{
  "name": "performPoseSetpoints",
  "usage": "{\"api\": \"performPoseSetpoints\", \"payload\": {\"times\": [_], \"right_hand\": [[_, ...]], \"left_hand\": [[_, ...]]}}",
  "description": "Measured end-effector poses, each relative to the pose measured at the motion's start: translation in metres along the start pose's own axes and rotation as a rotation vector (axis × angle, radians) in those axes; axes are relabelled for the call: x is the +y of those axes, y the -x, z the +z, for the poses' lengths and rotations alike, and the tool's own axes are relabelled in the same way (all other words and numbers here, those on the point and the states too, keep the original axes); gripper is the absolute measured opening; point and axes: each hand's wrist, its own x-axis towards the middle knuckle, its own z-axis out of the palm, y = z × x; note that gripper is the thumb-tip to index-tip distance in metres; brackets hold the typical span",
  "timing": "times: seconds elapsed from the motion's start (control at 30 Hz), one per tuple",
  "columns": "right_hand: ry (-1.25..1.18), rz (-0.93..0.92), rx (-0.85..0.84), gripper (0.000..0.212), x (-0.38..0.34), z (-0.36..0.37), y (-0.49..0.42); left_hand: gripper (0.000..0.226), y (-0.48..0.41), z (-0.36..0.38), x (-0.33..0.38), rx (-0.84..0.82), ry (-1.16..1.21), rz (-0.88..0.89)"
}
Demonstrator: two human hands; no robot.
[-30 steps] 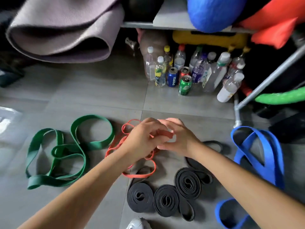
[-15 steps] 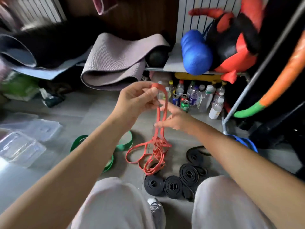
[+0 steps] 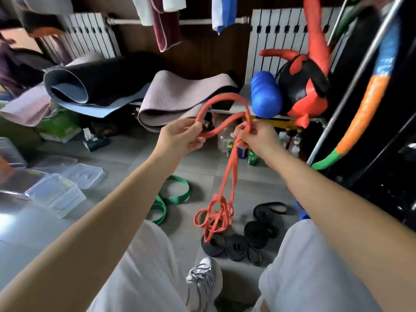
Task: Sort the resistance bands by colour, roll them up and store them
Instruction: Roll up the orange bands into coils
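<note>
Both hands grip the orange band (image 3: 227,174). The left hand (image 3: 180,137) pinches one side of a raised loop, and the right hand (image 3: 256,137) curls its fingers round the point where the loop crosses and two strands drop. Below, the band's lower end hangs in a knot over the floor (image 3: 126,163); whether it touches is unclear. It looks untangled only in part, and not yet rolled. Under it, several black bands (image 3: 236,244) lie rolled on the floor, one looser beside them, so black seems nearly done. The green band (image 3: 177,197) lies unrolled to the left, and a blue band (image 3: 302,213) peeks out behind the right forearm. The clear boxes (image 3: 54,192) near the floor's left edge appear to hold no bands. Both forearms reach forward with the hands raised, apart, and level with each other.
</note>
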Motion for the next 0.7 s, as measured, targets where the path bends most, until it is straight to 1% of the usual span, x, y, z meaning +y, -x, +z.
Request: {"api": "performPoseSetpoints", "payload": {"times": [0.1,0.2,0.23,0.27,0.3,0.33,0.37,0.4,0.43,0.47,0.57,0.63,0.67,0.7], "right_hand": [[-0.07,-0.091,0.036,0.015,-0.032,-0.011,-0.009],[-0.146,-0.083,0.021,0.013,-0.033,-0.013,-0.012],[-0.164,-0.072,0.024,0.014,-0.03,-0.013,-0.014],[-0.186,-0.062,0.034,0.015,-0.028,-0.012,-0.017],[-0.205,-0.058,0.051,0.017,-0.027,-0.011,-0.021],[-0.22,-0.061,0.072,0.019,-0.028,-0.012,-0.026],[-0.222,-0.066,0.084,0.019,-0.029,-0.013,-0.03],[-0.213,-0.074,0.08,0.017,-0.03,-0.016,-0.033],[-0.199,-0.084,0.064,0.013,-0.032,-0.019,-0.034],[-0.195,-0.086,0.038,0.012,-0.031,-0.023,-0.034],[-0.14,0.002,-0.037,0.017,-0.01,-0.033,-0.025],[-0.052,0.078,-0.084,0.013,0.017,-0.035,-0.015],[0.0,0.115,-0.117,0.007,0.032,-0.035,-0.008],[0.055,0.148,-0.141,0.008,0.045,-0.034,-0.001]], "left_hand": [[0.01,0.001,0.007,0.002,0.027,0.015,-0.036],[0.008,-0.008,0.014,-0.011,0.074,-0.013,-0.058],[0.007,-0.015,0.015,-0.023,0.116,-0.067,-0.065],[0.005,-0.021,0.016,-0.037,0.153,-0.175,-0.087],[0.011,-0.028,0.016,-0.061,0.17,-0.318,-0.15],[0.03,-0.03,0.018,-0.087,0.152,-0.484,-0.266],[0.049,-0.031,0.02,-0.115,0.095,-0.664,-0.399],[0.057,-0.025,0.022,-0.143,0.004,-0.826,-0.52],[0.061,-0.017,0.023,-0.173,-0.08,-0.948,-0.59],[0.061,-0.005,0.026,-0.199,-0.144,-0.992,-0.657],[0.053,0.032,0.035,-0.259,-0.271,-0.979,-0.742],[0.055,0.051,0.043,-0.273,-0.336,-0.96,-0.74],[0.054,0.057,0.046,-0.272,-0.361,-0.933,-0.751],[0.048,0.059,0.046,-0.268,-0.393,-0.934,-0.767]]}}
